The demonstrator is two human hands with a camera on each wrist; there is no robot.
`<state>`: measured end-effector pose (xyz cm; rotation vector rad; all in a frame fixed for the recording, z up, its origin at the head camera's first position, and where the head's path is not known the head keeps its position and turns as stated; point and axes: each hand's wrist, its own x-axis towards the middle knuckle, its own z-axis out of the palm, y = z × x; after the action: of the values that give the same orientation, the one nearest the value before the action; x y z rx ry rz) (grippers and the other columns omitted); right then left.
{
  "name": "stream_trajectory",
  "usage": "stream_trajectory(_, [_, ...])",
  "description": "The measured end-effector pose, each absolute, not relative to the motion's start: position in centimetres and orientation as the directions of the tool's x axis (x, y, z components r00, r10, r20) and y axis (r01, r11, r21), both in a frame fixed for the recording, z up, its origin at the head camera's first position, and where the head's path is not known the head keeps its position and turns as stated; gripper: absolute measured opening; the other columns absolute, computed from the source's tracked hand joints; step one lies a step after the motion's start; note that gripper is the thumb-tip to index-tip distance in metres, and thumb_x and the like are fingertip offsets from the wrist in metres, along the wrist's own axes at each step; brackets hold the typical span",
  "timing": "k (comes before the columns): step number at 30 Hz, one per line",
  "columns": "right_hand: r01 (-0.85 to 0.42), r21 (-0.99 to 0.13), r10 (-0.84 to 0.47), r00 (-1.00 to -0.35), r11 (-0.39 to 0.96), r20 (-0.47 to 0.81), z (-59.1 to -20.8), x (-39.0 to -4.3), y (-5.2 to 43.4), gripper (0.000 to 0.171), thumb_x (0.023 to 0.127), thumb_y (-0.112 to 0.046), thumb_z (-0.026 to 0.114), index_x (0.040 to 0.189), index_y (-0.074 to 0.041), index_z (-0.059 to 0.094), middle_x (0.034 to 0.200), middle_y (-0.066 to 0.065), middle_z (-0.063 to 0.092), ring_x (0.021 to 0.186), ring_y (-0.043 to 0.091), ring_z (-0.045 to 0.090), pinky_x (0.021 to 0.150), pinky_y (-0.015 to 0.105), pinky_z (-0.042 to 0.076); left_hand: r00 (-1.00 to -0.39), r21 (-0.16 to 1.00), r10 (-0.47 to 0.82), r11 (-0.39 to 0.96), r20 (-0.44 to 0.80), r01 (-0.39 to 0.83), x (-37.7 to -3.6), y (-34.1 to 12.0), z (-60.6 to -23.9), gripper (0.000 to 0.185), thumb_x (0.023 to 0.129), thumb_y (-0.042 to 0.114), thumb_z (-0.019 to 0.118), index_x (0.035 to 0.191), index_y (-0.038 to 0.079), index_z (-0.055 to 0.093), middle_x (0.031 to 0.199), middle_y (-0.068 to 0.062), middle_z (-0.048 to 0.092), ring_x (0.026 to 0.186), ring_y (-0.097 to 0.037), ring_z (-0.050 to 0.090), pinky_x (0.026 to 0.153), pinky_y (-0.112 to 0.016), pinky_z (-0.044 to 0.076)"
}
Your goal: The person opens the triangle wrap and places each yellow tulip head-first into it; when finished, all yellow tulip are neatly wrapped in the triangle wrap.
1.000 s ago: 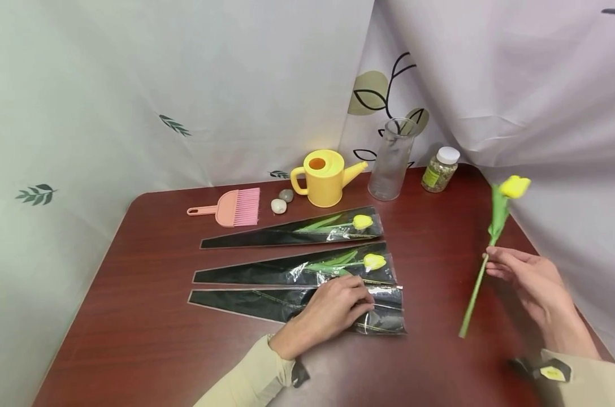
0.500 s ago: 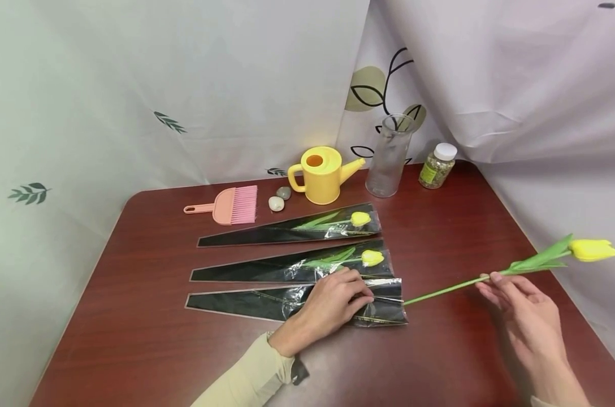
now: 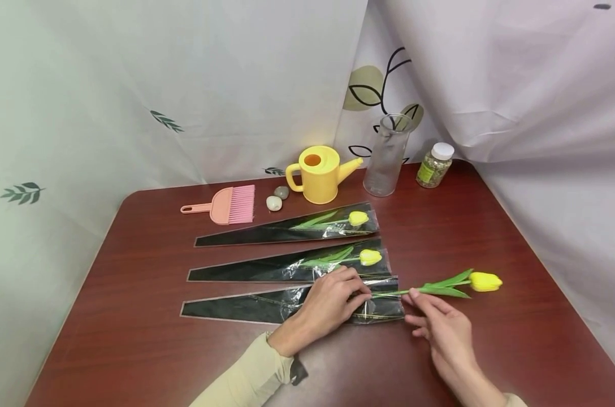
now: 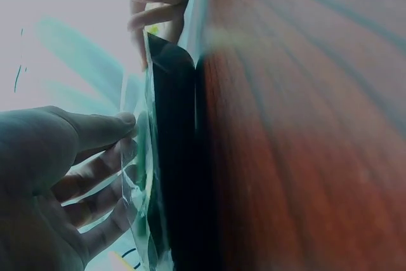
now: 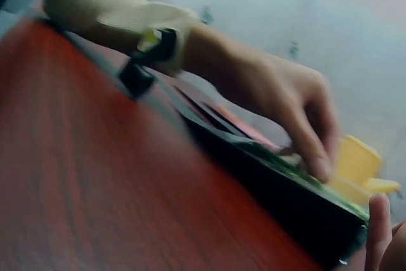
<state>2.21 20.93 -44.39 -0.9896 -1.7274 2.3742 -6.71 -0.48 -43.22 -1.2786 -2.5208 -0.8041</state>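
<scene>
My right hand (image 3: 442, 330) pinches the green stem of a yellow tulip (image 3: 485, 282) between thumb and fingers. The bloom points right, and the stem's lower part runs into the right-hand mouth of the nearest black-and-clear flower sleeve (image 3: 231, 305). Over that sleeve, my left hand (image 3: 333, 299) pinches its clear film; in the left wrist view the thumb and fingers of the left hand (image 4: 70, 163) hold the film away from the black backing (image 4: 181, 131). The stem's far end is hidden by the left hand. Two more sleeves, each with a yellow tulip (image 3: 371, 257) inside, lie behind it.
Along the back of the brown table (image 3: 119, 339) stand a yellow watering can (image 3: 321, 180), a clear glass vase (image 3: 385, 164) and a white-capped jar (image 3: 434, 167). Two pebbles (image 3: 274, 203) and a pink brush with dustpan (image 3: 226, 206) lie left of them. Fabric hangs behind.
My right hand has turned the tulip from upright to lying flat and moved it left, its stem passing into the nearest sleeve. The left hand has stayed at the film.
</scene>
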Motion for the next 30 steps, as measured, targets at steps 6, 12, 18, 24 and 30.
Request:
stream_trajectory(6, [0.492, -0.85, 0.323, -0.786, -0.191, -0.527, -44.3, 2.3, 20.4, 0.052, 0.083, -0.038, 0.078, 0.119, -0.002, 0.067, 0.097, 0.004, 0.074, 0.07, 0.021, 0.071, 0.049, 0.031, 0.052, -0.598, 0.366, 0.694, 0.477, 0.4, 0.799, -6.8, -0.5, -43.2, 0.005, 0.09, 0.026, 0.073, 0.091, 0.022, 0.075, 0.087, 0.012, 0.061, 0.082, -0.006, 0.054, 0.072, -0.021, 0.047])
stream_trajectory(12, [0.195, -0.981, 0.422, -0.891, 0.022, -0.167, -43.5, 2.9, 23.5, 0.036, 0.092, -0.024, 0.071, 0.113, 0.005, 0.067, 0.088, 0.016, 0.073, 0.058, 0.028, 0.067, 0.044, 0.034, 0.052, -0.587, 0.359, 0.702, 0.469, 0.403, 0.807, -6.8, -0.5, -43.1, 0.004, 0.091, 0.025, 0.072, 0.091, 0.022, 0.075, 0.087, 0.012, 0.061, 0.081, -0.007, 0.054, 0.072, -0.021, 0.047])
stream_trajectory(18, [-0.197, -0.661, 0.18, -0.871, 0.724, 0.456, -41.8, 1.2, 30.9, 0.022, 0.079, -0.006, 0.081, 0.099, -0.013, 0.076, 0.084, -0.001, 0.069, 0.072, 0.001, 0.061, 0.065, 0.009, 0.046, -0.584, 0.351, 0.698, 0.469, 0.415, 0.81, -6.8, -0.6, -43.3, 0.004, 0.089, 0.025, 0.074, 0.09, 0.021, 0.075, 0.087, 0.011, 0.061, 0.08, -0.006, 0.054, 0.07, -0.019, 0.046])
stream_trajectory(24, [-0.463, -0.446, -0.222, -0.842, 0.766, 0.492, -42.1, 0.1, 35.0, 0.051, 0.061, -0.001, 0.089, 0.106, -0.019, 0.074, 0.106, -0.004, 0.068, 0.103, 0.004, 0.056, 0.089, 0.009, 0.035, -0.587, 0.355, 0.697, 0.47, 0.412, 0.808, -6.7, -0.5, -43.3, 0.005, 0.089, 0.025, 0.074, 0.089, 0.021, 0.076, 0.086, 0.011, 0.061, 0.081, -0.006, 0.055, 0.072, -0.019, 0.047])
stream_trajectory(30, [-0.613, -0.432, -0.352, -0.763, 0.662, 0.542, -43.1, -0.9, 34.6, 0.036, 0.067, -0.008, 0.088, 0.1, -0.017, 0.076, 0.101, 0.0, 0.069, 0.098, 0.012, 0.057, 0.088, 0.012, 0.036, -0.589, 0.354, 0.701, 0.475, 0.402, 0.806, -6.8, -0.5, -43.3, 0.004, 0.09, 0.025, 0.073, 0.09, 0.022, 0.075, 0.087, 0.012, 0.061, 0.081, -0.006, 0.054, 0.071, -0.02, 0.046])
